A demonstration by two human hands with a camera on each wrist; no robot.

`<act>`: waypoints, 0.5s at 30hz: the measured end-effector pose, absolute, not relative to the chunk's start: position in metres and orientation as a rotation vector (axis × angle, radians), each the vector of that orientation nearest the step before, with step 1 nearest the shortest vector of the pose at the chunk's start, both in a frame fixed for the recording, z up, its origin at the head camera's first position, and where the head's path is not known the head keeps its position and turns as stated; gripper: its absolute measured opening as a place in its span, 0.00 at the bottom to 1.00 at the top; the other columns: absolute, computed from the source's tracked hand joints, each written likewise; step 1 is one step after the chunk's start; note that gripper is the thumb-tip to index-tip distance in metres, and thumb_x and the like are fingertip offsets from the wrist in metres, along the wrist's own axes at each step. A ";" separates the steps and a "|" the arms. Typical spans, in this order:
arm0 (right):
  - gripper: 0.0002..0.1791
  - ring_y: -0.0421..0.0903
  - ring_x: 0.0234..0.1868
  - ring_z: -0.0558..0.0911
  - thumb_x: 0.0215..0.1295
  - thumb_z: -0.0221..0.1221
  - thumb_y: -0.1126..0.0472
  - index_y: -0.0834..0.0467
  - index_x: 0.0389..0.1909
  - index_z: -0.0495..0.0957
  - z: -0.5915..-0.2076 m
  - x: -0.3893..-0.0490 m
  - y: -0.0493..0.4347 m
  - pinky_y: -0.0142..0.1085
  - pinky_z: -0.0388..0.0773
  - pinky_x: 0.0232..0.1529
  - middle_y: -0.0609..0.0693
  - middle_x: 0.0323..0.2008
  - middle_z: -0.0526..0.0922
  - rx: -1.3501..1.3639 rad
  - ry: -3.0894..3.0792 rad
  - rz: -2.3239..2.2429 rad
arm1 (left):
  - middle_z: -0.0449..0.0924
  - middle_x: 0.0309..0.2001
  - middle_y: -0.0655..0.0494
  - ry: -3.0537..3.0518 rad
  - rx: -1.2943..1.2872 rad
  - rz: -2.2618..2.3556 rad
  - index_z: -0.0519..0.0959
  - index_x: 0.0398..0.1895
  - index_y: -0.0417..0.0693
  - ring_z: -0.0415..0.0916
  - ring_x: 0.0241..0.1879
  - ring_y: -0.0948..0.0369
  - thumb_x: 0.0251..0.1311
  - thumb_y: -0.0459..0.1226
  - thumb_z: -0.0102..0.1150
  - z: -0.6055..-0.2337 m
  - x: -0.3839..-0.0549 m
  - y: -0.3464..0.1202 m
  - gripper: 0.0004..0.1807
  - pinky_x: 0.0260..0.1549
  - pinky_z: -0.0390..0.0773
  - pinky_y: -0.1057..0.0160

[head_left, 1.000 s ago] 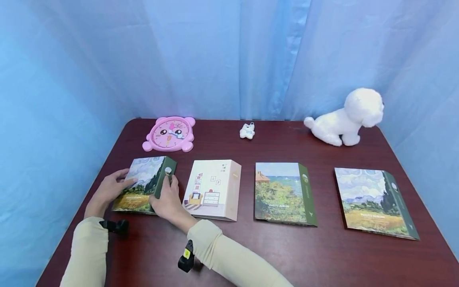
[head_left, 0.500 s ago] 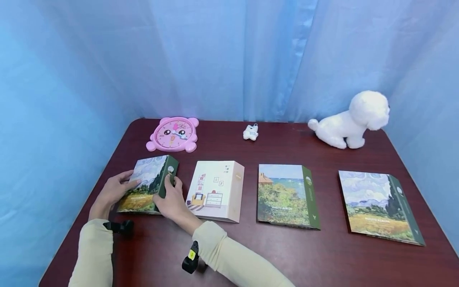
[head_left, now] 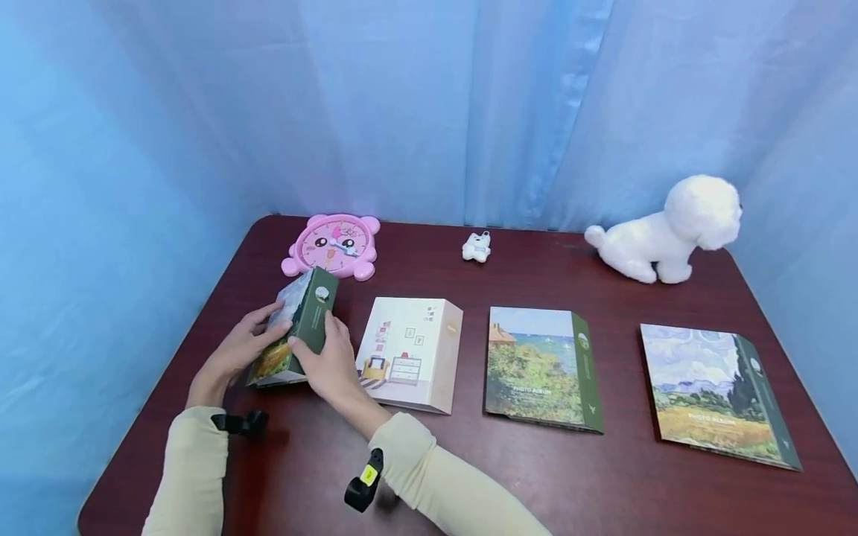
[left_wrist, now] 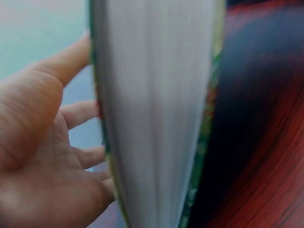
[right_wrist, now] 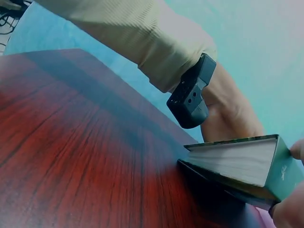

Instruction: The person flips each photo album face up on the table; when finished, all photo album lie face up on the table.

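A thick photo album [head_left: 313, 324] with a landscape painting on its cover and a dark green spine stands tilted on the table's left side, its spine raised. My right hand [head_left: 333, 372] pinches it at the spine, thumb toward the near end. In the right wrist view, fingers grip either edge of the green spine [right_wrist: 284, 173]. My left hand [head_left: 241, 348] rests its fingertips on the painted cover. Seen from the left wrist, the white page edges [left_wrist: 154, 95] fill the middle, and the left thumb and fingers [left_wrist: 85, 114] reach the cover rather straight.
Right of the held album lies a cream album [head_left: 402, 342] with a room drawing. Two more painted albums, one seaside [head_left: 532, 365] and one wheat field [head_left: 707, 387], lie farther right. Behind are a pink toy clock [head_left: 333, 242], a small white bear [head_left: 477, 247] and a white plush dog [head_left: 653, 242].
The album has gone from lying flat to tilted, its spine side lifted and shifted slightly back toward the clock. Both hands moved with it, and the left hand slid farther onto the cover.
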State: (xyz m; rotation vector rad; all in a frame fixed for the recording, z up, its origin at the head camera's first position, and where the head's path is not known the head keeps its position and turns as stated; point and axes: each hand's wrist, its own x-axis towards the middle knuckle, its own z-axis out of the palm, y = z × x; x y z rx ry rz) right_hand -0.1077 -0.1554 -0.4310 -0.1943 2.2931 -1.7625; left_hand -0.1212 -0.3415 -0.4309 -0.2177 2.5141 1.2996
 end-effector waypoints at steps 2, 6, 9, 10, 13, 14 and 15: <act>0.39 0.46 0.68 0.67 0.66 0.57 0.49 0.61 0.73 0.55 -0.432 -0.109 -0.154 0.39 0.66 0.66 0.55 0.69 0.65 -0.159 2.196 -1.889 | 0.42 0.73 0.32 2.504 -0.204 1.319 0.42 0.77 0.53 0.53 0.66 0.35 0.67 0.56 0.47 -0.429 -0.122 -0.336 0.42 0.57 0.63 0.31; 0.34 0.47 0.65 0.71 0.67 0.56 0.58 0.64 0.71 0.58 -0.433 -0.113 -0.151 0.34 0.71 0.61 0.59 0.65 0.69 -0.126 1.986 -2.136 | 0.42 0.74 0.35 2.485 -0.233 1.341 0.42 0.77 0.61 0.51 0.67 0.36 0.67 0.59 0.44 -0.426 -0.121 -0.330 0.41 0.58 0.58 0.28; 0.30 0.47 0.63 0.74 0.67 0.55 0.62 0.62 0.69 0.62 -0.431 -0.116 -0.149 0.33 0.72 0.59 0.59 0.63 0.73 -0.134 1.944 -2.211 | 0.46 0.75 0.39 2.485 -0.185 1.425 0.46 0.76 0.61 0.51 0.70 0.39 0.68 0.57 0.44 -0.424 -0.119 -0.329 0.38 0.61 0.56 0.31; 0.29 0.47 0.62 0.75 0.68 0.55 0.63 0.62 0.68 0.64 -0.430 -0.116 -0.148 0.33 0.72 0.59 0.59 0.62 0.74 -0.144 1.946 -2.223 | 0.48 0.75 0.41 2.481 -0.162 1.466 0.47 0.76 0.61 0.52 0.71 0.41 0.69 0.56 0.44 -0.423 -0.119 -0.328 0.36 0.63 0.57 0.34; 0.27 0.45 0.61 0.75 0.69 0.54 0.64 0.58 0.68 0.65 -0.427 -0.117 -0.146 0.32 0.72 0.58 0.56 0.62 0.74 -0.172 1.942 -2.246 | 0.53 0.74 0.43 2.459 -0.089 1.580 0.51 0.75 0.62 0.62 0.68 0.51 0.70 0.53 0.45 -0.417 -0.118 -0.328 0.33 0.62 0.67 0.48; 0.27 0.44 0.61 0.75 0.69 0.54 0.64 0.57 0.68 0.65 -0.425 -0.117 -0.145 0.31 0.72 0.58 0.55 0.62 0.74 -0.178 1.945 -2.251 | 0.54 0.73 0.43 2.444 -0.072 1.613 0.52 0.75 0.62 0.67 0.65 0.54 0.70 0.53 0.45 -0.415 -0.117 -0.327 0.33 0.59 0.72 0.54; 0.26 0.43 0.61 0.75 0.69 0.54 0.63 0.56 0.68 0.66 -0.423 -0.117 -0.144 0.31 0.72 0.58 0.54 0.62 0.74 -0.185 1.943 -2.259 | 0.55 0.73 0.42 2.432 -0.056 1.639 0.53 0.75 0.62 0.71 0.61 0.58 0.70 0.52 0.46 -0.411 -0.117 -0.327 0.32 0.55 0.75 0.58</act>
